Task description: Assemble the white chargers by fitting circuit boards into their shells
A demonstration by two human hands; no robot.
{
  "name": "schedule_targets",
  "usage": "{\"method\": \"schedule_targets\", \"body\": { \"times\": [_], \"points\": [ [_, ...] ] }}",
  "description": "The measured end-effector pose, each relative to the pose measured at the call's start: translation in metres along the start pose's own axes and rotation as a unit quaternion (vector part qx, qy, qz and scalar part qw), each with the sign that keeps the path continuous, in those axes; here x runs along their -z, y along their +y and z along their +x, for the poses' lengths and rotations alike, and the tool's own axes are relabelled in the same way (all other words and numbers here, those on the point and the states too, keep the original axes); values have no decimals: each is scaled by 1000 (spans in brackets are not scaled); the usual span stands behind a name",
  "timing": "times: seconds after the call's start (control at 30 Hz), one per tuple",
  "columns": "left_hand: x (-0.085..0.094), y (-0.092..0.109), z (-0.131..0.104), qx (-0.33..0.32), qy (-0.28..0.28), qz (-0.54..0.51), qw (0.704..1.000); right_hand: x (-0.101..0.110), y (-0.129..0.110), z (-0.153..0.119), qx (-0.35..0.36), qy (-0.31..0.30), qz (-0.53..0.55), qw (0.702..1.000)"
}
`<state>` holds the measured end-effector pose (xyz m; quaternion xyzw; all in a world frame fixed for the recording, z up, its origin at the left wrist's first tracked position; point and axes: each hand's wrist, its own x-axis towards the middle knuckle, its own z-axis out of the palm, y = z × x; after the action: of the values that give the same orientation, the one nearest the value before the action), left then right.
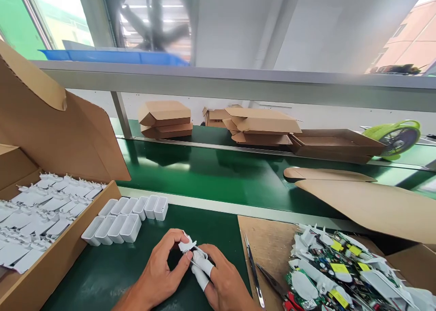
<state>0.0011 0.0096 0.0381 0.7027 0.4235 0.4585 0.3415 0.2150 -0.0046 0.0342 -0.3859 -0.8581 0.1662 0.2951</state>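
Note:
My left hand (161,268) pinches a small white plastic part (186,246) between thumb and forefinger, above the green work surface (153,283). My right hand (226,279), with white covers on some fingertips, is closed against the same part from the right. A thin white strand or loop (201,252) shows between the hands; its exact kind is hard to make out. Left of my hands stand several small white open-topped plastic cases (130,228) in two rows. To the right, tweezers (254,270) and red-handled pliers (275,283) lie on a brown board (269,234).
An open cardboard box (75,229) at left holds layered white plastic parts (44,211). At right, another box (413,261) holds circuit boards with white pieces (334,270). Beyond runs a green conveyor belt (221,170); flat cartons (166,116) and a green fan (395,136) stand behind it.

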Motion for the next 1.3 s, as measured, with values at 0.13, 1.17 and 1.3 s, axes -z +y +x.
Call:
{"method": "schedule_targets", "body": {
  "times": [0.13, 1.17, 1.3],
  "points": [
    [2, -3, -2, -3, -22, -7, 1000, -4, 0, 4, -58, 46, 125, 989],
    [-18, -6, -7, -156, 7, 140, 978, -19, 5, -4, -265, 131, 113, 949],
    [-26, -2, -2, -209, 43, 170, 962, -27, 8, -7, -209, 131, 98, 964]
  ]
}}
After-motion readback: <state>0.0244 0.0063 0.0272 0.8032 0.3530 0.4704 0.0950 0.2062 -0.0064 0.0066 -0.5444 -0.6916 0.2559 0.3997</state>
